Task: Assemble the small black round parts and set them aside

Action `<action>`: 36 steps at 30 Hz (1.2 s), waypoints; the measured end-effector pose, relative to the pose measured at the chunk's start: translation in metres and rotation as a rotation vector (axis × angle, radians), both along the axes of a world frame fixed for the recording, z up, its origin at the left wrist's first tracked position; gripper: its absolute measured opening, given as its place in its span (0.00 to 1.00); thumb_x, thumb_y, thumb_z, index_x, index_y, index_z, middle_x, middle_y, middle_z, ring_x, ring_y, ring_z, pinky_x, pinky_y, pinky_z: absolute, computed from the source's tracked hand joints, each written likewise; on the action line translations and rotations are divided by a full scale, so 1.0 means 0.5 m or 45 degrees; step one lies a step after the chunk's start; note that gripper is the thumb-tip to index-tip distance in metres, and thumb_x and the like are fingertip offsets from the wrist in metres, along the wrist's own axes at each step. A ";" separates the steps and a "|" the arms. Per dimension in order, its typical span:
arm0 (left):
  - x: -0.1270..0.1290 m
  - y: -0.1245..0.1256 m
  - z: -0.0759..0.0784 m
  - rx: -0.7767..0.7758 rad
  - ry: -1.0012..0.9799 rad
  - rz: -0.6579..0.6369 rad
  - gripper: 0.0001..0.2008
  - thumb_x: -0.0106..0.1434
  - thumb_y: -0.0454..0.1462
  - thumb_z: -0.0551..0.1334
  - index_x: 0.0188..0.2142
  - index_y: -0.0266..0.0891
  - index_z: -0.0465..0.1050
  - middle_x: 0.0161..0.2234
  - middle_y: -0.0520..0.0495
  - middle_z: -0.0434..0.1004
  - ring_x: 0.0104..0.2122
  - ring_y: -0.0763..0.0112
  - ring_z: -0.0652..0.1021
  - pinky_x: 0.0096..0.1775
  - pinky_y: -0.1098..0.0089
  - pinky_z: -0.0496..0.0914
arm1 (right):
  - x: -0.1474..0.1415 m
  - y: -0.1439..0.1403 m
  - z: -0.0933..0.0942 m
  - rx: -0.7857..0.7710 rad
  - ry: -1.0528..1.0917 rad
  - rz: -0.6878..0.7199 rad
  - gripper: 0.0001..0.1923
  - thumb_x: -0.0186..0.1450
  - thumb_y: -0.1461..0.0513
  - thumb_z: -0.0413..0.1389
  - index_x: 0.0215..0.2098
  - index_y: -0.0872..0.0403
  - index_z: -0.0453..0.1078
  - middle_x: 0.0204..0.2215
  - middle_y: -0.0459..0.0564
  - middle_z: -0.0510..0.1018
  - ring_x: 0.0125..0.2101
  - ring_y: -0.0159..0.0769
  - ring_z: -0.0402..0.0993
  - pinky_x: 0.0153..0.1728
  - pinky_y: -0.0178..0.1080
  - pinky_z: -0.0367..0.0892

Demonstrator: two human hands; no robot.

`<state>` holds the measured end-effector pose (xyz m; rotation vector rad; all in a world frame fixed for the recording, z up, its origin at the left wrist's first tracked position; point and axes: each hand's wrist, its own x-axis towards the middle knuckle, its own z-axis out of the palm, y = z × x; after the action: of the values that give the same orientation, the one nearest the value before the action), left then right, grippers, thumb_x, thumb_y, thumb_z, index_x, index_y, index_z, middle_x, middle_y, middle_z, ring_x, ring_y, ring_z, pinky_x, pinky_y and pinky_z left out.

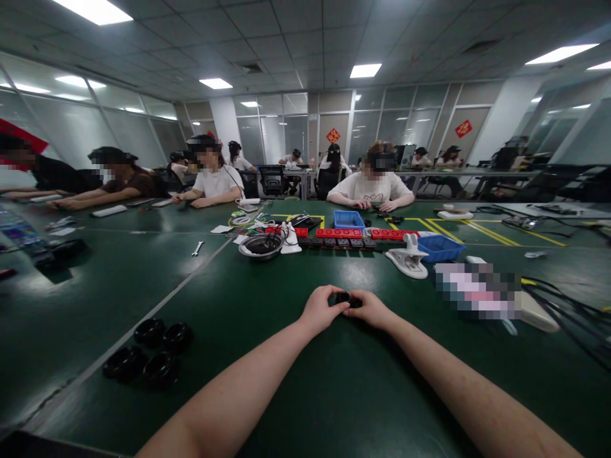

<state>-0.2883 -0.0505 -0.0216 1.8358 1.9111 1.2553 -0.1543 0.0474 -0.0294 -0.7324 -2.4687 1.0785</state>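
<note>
- At the near left of the green table [305,394], four black ring-shaped parts [161,367] are grouped close together, well apart from both hands; neither hand is laid on them. Whether they are finished or waiting cannot be told.
- Farther back, a wrench [197,249] is left lying, untouched, and to its right a dark bowl [260,247] is seen with cable in it.
- The left hand [323,308] is held narrow, its thumb and fingers closed on the left side of a small black piece.
- The black piece [342,296] is held between the two hands, in front of the person and low over the middle of the table. A round opening is shown at its top; whether its base is rested on the table cannot be told. By judgement, handling of it is under way and its release is still left to be done; how much of the work on it is complete is not shown.
- The right hand [370,308] is likewise narrowed, its fingertips pressed to the right side of the same piece.
- Beyond and to the right, a white clip [409,257] is stood just beside a blue tray [442,248], both untouched.
</note>
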 end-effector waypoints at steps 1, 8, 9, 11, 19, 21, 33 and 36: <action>0.004 0.001 -0.003 -0.014 -0.012 0.038 0.15 0.48 0.43 0.60 0.35 0.39 0.66 0.33 0.48 0.68 0.34 0.70 0.68 0.35 0.70 0.63 | 0.000 0.000 -0.002 0.035 -0.012 -0.023 0.13 0.46 0.58 0.56 0.27 0.58 0.65 0.23 0.45 0.69 0.26 0.31 0.64 0.26 0.32 0.57; 0.027 0.005 -0.015 -0.047 -0.031 0.275 0.16 0.45 0.46 0.61 0.30 0.37 0.65 0.29 0.49 0.68 0.31 0.70 0.69 0.32 0.70 0.63 | -0.015 -0.039 -0.009 0.477 -0.230 -0.357 0.12 0.47 0.56 0.54 0.24 0.56 0.61 0.23 0.46 0.67 0.24 0.30 0.62 0.22 0.31 0.52; 0.028 0.005 -0.016 -0.046 -0.038 0.290 0.16 0.45 0.46 0.61 0.30 0.37 0.65 0.29 0.49 0.68 0.31 0.70 0.69 0.32 0.71 0.63 | -0.019 -0.048 -0.008 0.539 -0.268 -0.414 0.11 0.49 0.56 0.53 0.25 0.56 0.61 0.23 0.47 0.68 0.24 0.31 0.62 0.22 0.32 0.51; 0.027 0.006 -0.016 -0.037 -0.060 0.302 0.16 0.45 0.45 0.61 0.30 0.37 0.65 0.29 0.49 0.68 0.31 0.70 0.70 0.32 0.71 0.63 | -0.024 -0.063 -0.005 0.645 -0.328 -0.490 0.11 0.51 0.56 0.52 0.26 0.57 0.62 0.25 0.49 0.68 0.26 0.33 0.63 0.24 0.33 0.52; -0.002 -0.007 -0.006 -0.105 -0.218 -0.060 0.18 0.46 0.42 0.61 0.37 0.38 0.67 0.32 0.48 0.70 0.30 0.73 0.69 0.30 0.73 0.63 | 0.015 -0.044 0.025 0.246 -0.026 0.052 0.25 0.48 0.56 0.56 0.43 0.56 0.60 0.38 0.51 0.68 0.37 0.37 0.64 0.37 0.37 0.58; -0.010 -0.011 -0.002 -0.147 -0.257 -0.211 0.19 0.47 0.41 0.61 0.39 0.38 0.67 0.33 0.48 0.71 0.30 0.73 0.69 0.31 0.73 0.63 | 0.030 -0.034 0.034 0.019 0.006 0.277 0.25 0.49 0.59 0.56 0.45 0.56 0.60 0.39 0.50 0.69 0.37 0.35 0.64 0.38 0.37 0.59; -0.016 -0.011 0.009 -0.169 -0.215 -0.288 0.19 0.45 0.42 0.62 0.38 0.38 0.69 0.35 0.46 0.70 0.34 0.69 0.69 0.37 0.69 0.62 | 0.036 -0.018 0.039 -0.055 -0.041 0.301 0.11 0.49 0.60 0.55 0.31 0.57 0.68 0.27 0.45 0.68 0.29 0.32 0.64 0.32 0.35 0.60; -0.014 -0.007 0.005 -0.175 -0.246 -0.279 0.19 0.45 0.41 0.62 0.38 0.38 0.69 0.34 0.47 0.70 0.31 0.71 0.69 0.34 0.71 0.63 | 0.036 -0.017 0.040 -0.052 -0.051 0.298 0.12 0.50 0.61 0.55 0.32 0.57 0.67 0.27 0.45 0.68 0.30 0.32 0.64 0.32 0.35 0.60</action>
<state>-0.2954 -0.0541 -0.0193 1.7307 1.6054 1.1532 -0.1365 0.0388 -0.0095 -0.4892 -2.6236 1.2096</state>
